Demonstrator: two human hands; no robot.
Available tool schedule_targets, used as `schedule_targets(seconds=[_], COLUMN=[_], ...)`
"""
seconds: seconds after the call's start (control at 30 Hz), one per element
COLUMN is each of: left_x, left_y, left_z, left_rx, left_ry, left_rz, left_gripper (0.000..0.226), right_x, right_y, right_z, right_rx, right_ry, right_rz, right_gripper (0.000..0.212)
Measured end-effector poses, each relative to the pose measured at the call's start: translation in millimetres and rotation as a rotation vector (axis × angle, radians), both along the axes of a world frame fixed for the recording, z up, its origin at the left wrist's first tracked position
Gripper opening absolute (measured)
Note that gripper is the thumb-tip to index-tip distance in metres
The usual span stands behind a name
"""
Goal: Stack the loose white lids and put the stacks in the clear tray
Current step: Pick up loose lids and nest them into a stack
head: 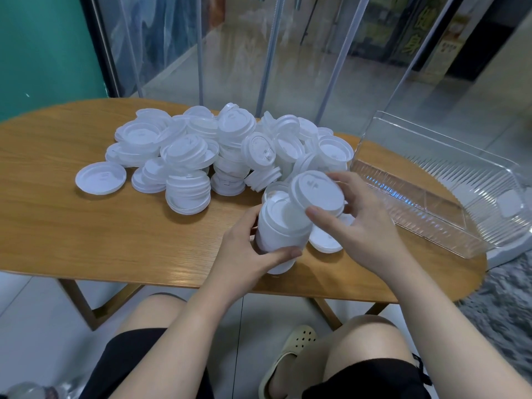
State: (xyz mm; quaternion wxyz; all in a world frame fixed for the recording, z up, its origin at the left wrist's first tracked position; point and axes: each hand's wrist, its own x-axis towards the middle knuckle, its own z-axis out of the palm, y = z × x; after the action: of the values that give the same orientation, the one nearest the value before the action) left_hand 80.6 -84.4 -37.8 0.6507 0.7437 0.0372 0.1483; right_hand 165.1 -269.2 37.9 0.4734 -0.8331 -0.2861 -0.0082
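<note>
Near table front edge | left hand grips lid stack | right hand pinches lid (tilted)

Little can be read here. Behind the glass wall at the back right, large yellow Chinese characters stand on a dark sign; the lower one looks like 身 and the upper one is too blurred to make out. Just right of it, a small orange-and-white notice carries lines of print too small to read. The lid held up in the right hand has raised marks on its top, and a lid in the pile has faint embossing around its face; neither can be read.
</note>
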Motion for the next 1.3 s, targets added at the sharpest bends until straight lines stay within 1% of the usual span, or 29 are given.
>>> schedule_targets(seconds=[0.1, 0.23, 0.27, 0.4, 0.5, 0.63, 0.77, 0.83, 1.0, 1.03, 1.1, 1.2, 1.23, 1.3], left_x=[-0.6, -0.1, 0.2, 0.7, 0.1, 0.1, 0.9, 0.9, 1.5, 1.7, 1.6, 2.2, 2.6, 2.5], left_y=[-0.2, 0.0, 0.2, 0.5, 1.1, 0.9, 0.6, 0.3, -0.2, 0.1, 0.9, 1.5, 1.6, 1.8], left_z=[-0.3, 0.3, 0.5, 0.5, 1.1, 1.9, 0.9, 0.8, -0.1, -0.7, -1.5, -3.2, -3.8, -3.9], left_rx=[-0.018, -0.019, -0.017, -0.010, -0.001, 0.002, 0.009, 0.015, 0.015, 0.013, 0.014, 0.013, 0.010, 0.012], left_ry=[0.000, -0.008, -0.012, -0.021, -0.031, -0.031, -0.027, -0.029, -0.038, -0.039, -0.038, -0.028, -0.023, -0.016], left_rz=[-0.003, -0.012, -0.013, -0.016, -0.014, -0.017, -0.017, -0.017, -0.010, -0.010, -0.007, -0.004, -0.003, -0.001], left_gripper=[0.074, 0.074, 0.074, 0.073, 0.072, 0.072, 0.074, 0.074, 0.073, 0.074, 0.078, 0.080, 0.080, 0.080], right_x=[-5.6, -9.6, -9.8, -10.3, -11.1, -11.2, -13.4, -13.4, -10.8, -9.5, -3.6, 19.2, 29.5, 50.0], right_y=[10.9, 19.3, 19.8, 19.2, 19.8, 21.3, 20.9, 20.4, 16.2, 14.4, 8.7, -4.2, -8.8, -17.6], right_z=[-2.7, -8.3, -10.3, -18.7, -19.7, -18.4, -16.3, -15.2, -14.4, -14.0, -11.6, -13.3, -16.2, -23.3], right_rx=[-0.040, -0.094, -0.100, -0.156, -0.187, -0.195, -0.199, -0.201, -0.220, -0.218, -0.209, -0.201, -0.222, -0.289], right_ry=[-0.036, -0.042, -0.044, -0.034, -0.033, -0.029, 0.021, 0.028, 0.065, 0.075, 0.075, -0.010, -0.051, -0.091], right_rz=[0.028, 0.049, 0.049, 0.045, 0.045, 0.042, 0.037, 0.040, 0.071, 0.077, 0.056, -0.085, -0.147, -0.231], right_gripper=[0.057, 0.049, 0.051, 0.070, 0.076, 0.073, 0.068, 0.069, 0.096, 0.096, 0.088, 0.060, 0.055, 0.052])
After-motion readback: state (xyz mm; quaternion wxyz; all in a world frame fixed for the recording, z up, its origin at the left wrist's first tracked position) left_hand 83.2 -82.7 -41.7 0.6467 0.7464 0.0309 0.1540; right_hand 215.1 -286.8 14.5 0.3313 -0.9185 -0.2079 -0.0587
